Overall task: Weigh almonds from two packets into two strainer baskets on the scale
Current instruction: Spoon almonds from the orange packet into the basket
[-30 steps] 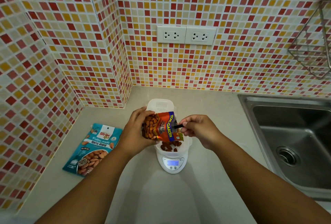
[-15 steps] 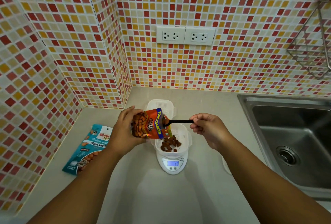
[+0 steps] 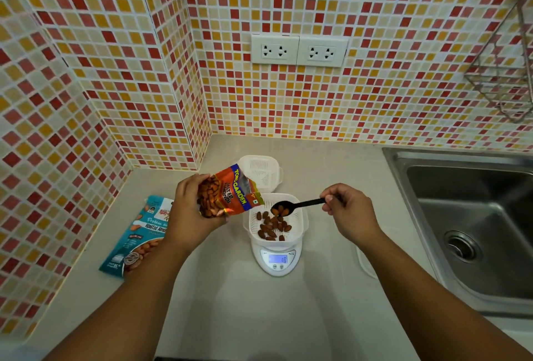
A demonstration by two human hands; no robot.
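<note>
A white strainer basket (image 3: pixel 300 223) sits on the white scale (image 3: pixel 277 262), whose display reads 18; several almonds (image 3: pixel 272 226) lie in it. My left hand (image 3: pixel 190 213) grips an orange almond packet (image 3: pixel 227 194), tilted with its mouth toward the basket. My right hand (image 3: pixel 347 210) holds a black spoon (image 3: pixel 297 205) by its handle; the bowl carries a few almonds above the basket. A second white strainer basket (image 3: pixel 264 170) stands behind, partly hidden by the packet. A teal almond packet (image 3: pixel 138 236) lies flat on the counter at left, partly under my forearm.
A steel sink (image 3: pixel 473 222) takes up the right side of the counter. Tiled walls close in at the back and left, forming a corner. A wire rack (image 3: pixel 504 69) hangs on the wall at upper right. Two wall sockets (image 3: pixel 298 50) sit above the baskets.
My right hand drew the spoon out of the orange packet and swung it right, over the basket on the scale. The packet shifted left and tilted. More almonds lie in the basket.
</note>
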